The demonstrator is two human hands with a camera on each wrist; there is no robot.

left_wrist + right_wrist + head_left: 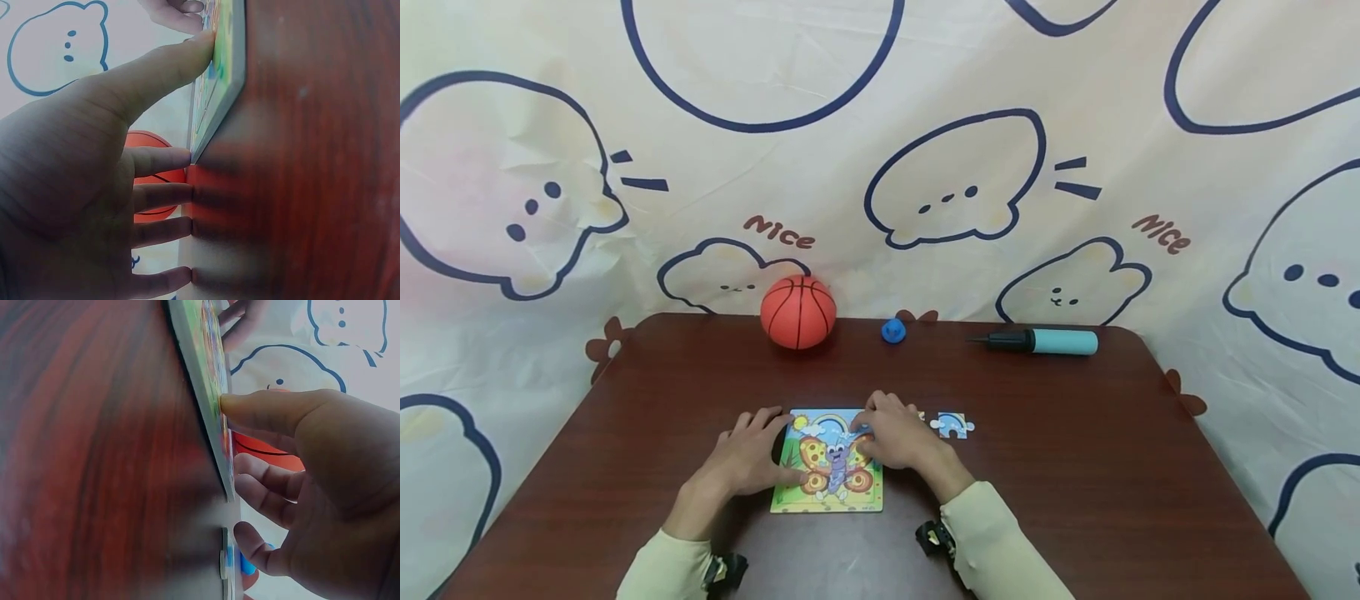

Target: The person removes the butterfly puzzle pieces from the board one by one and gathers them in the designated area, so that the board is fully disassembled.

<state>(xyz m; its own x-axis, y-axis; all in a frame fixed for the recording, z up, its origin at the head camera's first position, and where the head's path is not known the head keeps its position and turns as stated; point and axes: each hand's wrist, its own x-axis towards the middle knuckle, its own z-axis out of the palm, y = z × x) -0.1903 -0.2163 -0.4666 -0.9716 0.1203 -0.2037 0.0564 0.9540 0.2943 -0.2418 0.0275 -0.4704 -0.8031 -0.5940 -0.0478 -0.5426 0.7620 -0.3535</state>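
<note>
A butterfly jigsaw puzzle (829,498) in its flat board lies on the table in front of the person. Spread fingers of the left hand (745,458) rest along its left side. The left thumb (181,59) lies on the picture, and the index fingertip meets the board's corner in the left wrist view. Over the upper right part of the puzzle is the right hand (898,433), its thumb (256,409) touching the picture and its other fingers loosely bent. A loose blue rainbow puzzle piece (952,425) lies right of that hand, with another piece mostly hidden beside it.
Along the back edge of the brown table (1075,467) stand a red basketball (798,312), a small blue object (893,331) and a teal and black hand pump (1063,342). A printed cloth (955,283) hangs close behind the table.
</note>
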